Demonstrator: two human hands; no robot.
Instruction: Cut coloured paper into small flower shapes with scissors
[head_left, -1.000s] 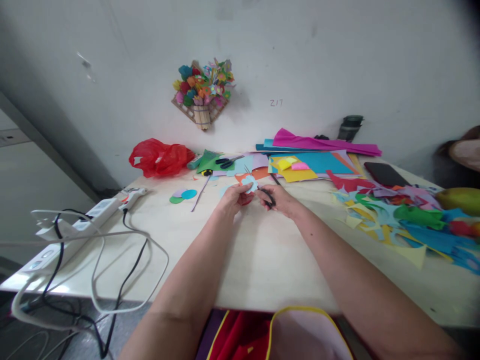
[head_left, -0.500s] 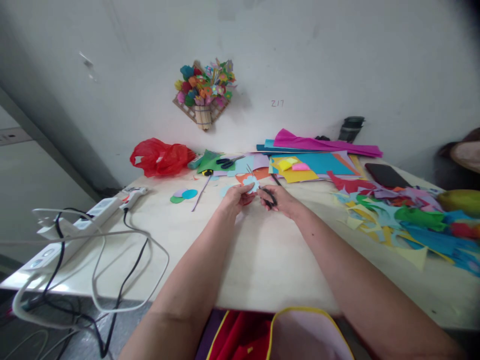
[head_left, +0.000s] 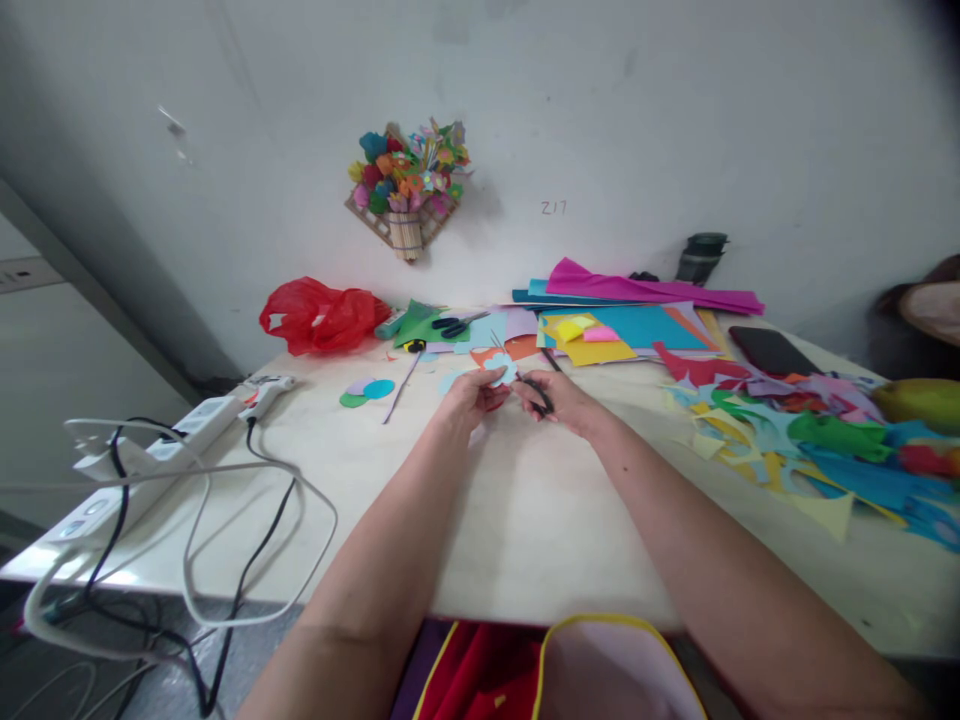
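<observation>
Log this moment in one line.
left hand: holds light-blue paper | right hand: holds black-handled scissors | table: blue paper circle

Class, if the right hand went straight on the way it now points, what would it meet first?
Probably the light-blue paper shape held in the left hand, just ahead of the right hand and its black-handled scissors; their exact depths are hard to judge.

Pale blue is being shown by the held paper (head_left: 501, 363), red by the far left bag (head_left: 324, 318).
</observation>
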